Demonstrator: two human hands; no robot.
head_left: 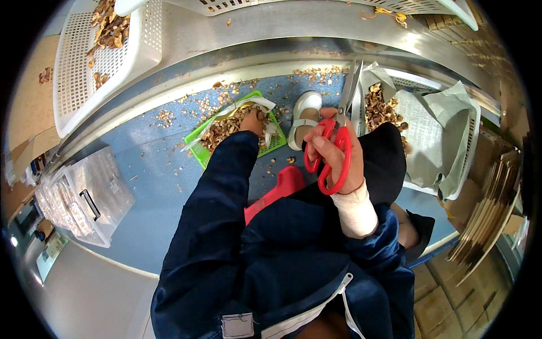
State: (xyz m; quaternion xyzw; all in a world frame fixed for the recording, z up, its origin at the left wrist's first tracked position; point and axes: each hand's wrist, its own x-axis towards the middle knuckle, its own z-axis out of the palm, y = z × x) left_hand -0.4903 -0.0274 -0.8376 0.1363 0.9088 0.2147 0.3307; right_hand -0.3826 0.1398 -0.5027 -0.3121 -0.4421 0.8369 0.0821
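My right hand grips a pair of red-handled scissors, its fingers around the loops. The metal blades point away from me and stand slightly apart. Further left, my left hand reaches down into a bright green basket on the blue floor. Brown dried mushroom pieces fill this basket, along with some white lining at its rim. The left fingers are partly buried among the pieces, so what they hold, if anything, is hidden.
A white basket with mushrooms and grey-green cloth stands at right. Another white basket sits on the steel table. Scraps litter the floor near a white shoe. A clear bin is left; flattened cardboard leans right.
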